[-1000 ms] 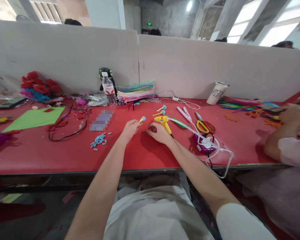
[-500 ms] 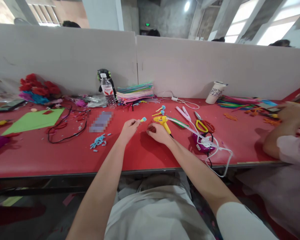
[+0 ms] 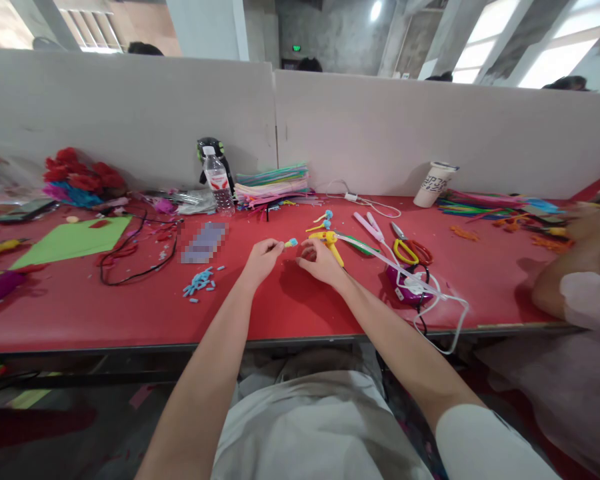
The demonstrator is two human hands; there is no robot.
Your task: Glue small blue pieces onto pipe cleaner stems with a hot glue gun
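Observation:
Between the thumb and fingertips of my left hand (image 3: 265,258) is a small yellow piece with a blue tip (image 3: 293,243), which points right. My right hand (image 3: 320,260) is just to its right, fingers curved and apart, with nothing visible between them. Right behind that hand lies a yellow glue gun (image 3: 334,250), partly hidden by it. Two finished-looking yellow stems with blue ends (image 3: 326,219) lie farther back. A pile of short blue pieces (image 3: 199,283) is on the red table (image 3: 280,313), left of my left hand.
Scissors (image 3: 405,250), a pink tool (image 3: 369,225) and a purple device with white cable (image 3: 410,285) lie right. Behind are a bottle (image 3: 219,180), pipe-cleaner bundle (image 3: 271,183) and cup (image 3: 434,185). A co-worker's arm (image 3: 570,260) rests at far right.
The fingers of my right hand have opened a little. My left hand still holds the small piece, now turned slightly more to the right. The whole view has shifted slightly.

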